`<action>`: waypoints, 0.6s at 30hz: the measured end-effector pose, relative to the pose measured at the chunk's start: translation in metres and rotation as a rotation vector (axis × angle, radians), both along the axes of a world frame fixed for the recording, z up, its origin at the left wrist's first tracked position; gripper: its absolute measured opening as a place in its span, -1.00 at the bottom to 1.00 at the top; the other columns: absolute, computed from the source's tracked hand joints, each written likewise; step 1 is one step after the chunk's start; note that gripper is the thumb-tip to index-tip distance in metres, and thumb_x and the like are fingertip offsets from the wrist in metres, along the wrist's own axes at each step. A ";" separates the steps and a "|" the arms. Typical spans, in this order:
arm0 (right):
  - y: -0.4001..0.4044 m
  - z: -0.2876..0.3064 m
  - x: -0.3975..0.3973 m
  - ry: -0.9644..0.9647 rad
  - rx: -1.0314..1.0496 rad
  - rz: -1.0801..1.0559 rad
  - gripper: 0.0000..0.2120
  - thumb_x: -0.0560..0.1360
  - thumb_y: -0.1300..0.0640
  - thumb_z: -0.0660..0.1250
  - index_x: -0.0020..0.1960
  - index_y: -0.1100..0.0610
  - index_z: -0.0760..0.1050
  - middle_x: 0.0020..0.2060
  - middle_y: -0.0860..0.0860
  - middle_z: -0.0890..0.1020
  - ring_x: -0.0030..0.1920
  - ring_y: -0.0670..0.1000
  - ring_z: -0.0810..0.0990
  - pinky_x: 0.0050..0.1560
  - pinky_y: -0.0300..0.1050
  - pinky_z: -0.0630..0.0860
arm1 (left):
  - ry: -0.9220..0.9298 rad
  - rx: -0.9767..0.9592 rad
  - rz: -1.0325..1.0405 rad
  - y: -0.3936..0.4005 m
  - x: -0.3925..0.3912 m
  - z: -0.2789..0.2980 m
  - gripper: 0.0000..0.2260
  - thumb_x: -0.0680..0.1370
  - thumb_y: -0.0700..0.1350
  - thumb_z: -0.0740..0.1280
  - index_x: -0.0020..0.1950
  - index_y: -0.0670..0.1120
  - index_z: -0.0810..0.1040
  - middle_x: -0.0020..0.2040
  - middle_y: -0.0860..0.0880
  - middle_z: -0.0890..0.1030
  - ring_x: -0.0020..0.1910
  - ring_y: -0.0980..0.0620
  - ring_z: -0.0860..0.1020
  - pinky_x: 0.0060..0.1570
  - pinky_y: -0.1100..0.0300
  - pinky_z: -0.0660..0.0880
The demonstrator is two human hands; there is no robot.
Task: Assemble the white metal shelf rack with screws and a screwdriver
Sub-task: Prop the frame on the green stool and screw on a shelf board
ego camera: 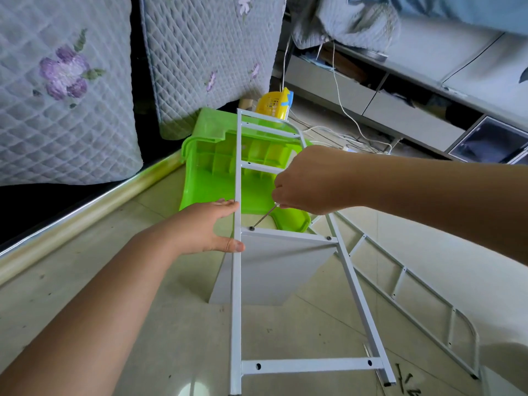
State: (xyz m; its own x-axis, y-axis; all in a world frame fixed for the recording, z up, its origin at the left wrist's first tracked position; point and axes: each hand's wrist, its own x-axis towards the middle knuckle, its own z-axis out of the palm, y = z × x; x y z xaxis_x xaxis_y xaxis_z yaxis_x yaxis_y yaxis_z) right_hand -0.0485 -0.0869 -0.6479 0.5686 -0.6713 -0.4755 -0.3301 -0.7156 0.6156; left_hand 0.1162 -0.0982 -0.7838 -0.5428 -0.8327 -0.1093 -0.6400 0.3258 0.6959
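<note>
A white metal side frame [236, 295] with several cross rungs stands tilted in the middle of the view. A white shelf panel [274, 270] hangs below one rung, with a screw [329, 238] at its right end. My left hand [213, 227] holds the frame's left upright between thumb and fingers. My right hand [303, 184] grips a screwdriver [264, 217], its tip on a screw [252, 228] at the rung's left end. A second side frame [414, 295] lies flat on the floor to the right. Loose dark screws [404, 380] lie by the frame's foot.
An overturned green plastic stool [211, 172] lies behind the frame, with a yellow basket [274, 105] beyond it. Quilted cushions [65, 90] lean at the left. White cables [340, 135] run across the tiled floor toward a low grey cabinet [405, 110].
</note>
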 end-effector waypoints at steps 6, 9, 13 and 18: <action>0.003 -0.004 0.005 -0.100 0.040 -0.266 -0.71 0.61 0.03 0.04 -0.02 0.17 0.46 -0.32 0.04 0.40 -0.22 0.09 0.35 -0.20 -0.15 0.32 | -0.014 -0.009 0.004 -0.005 -0.002 0.000 -0.23 0.41 0.02 0.43 0.51 -0.03 0.09 0.51 0.09 0.06 0.47 0.22 0.01 0.37 0.35 -0.01; -0.004 -0.009 0.015 -0.204 0.087 -0.472 -0.68 0.59 0.12 0.09 -0.32 0.17 0.28 -0.41 0.01 0.31 -0.29 0.08 0.36 -0.31 -0.17 0.30 | -0.003 0.002 0.034 -0.009 -0.002 0.000 -0.23 0.40 0.01 0.44 0.51 -0.04 0.13 0.51 0.06 0.08 0.48 0.20 0.03 0.39 0.30 0.00; -0.015 -0.007 0.019 -0.319 0.181 -0.701 -0.73 0.55 0.21 0.12 -0.27 0.18 0.48 -0.44 0.05 0.39 -0.51 0.02 0.33 -0.52 -0.25 0.25 | 0.014 0.018 0.045 -0.009 -0.002 0.000 -0.24 0.40 0.01 0.44 0.50 -0.02 0.14 0.51 0.07 0.11 0.48 0.17 0.06 0.41 0.25 0.03; -0.010 -0.008 0.009 -0.368 0.204 -0.750 -0.75 0.58 0.17 0.12 -0.06 0.21 0.56 -0.39 0.07 0.45 -0.55 -0.01 0.33 -0.54 -0.27 0.27 | -0.005 0.057 0.062 -0.007 0.001 -0.002 -0.23 0.39 0.05 0.44 0.50 0.05 0.12 0.51 0.06 0.12 0.48 0.15 0.08 0.45 0.18 0.07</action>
State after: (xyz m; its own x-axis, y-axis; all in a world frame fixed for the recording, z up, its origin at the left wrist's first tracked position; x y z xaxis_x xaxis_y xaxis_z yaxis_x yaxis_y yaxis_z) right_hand -0.0399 -0.0970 -0.6562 0.1505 -0.8526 -0.5004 -0.9133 -0.3137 0.2597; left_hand 0.1170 -0.1048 -0.7862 -0.4893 -0.8573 -0.1598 -0.6613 0.2453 0.7089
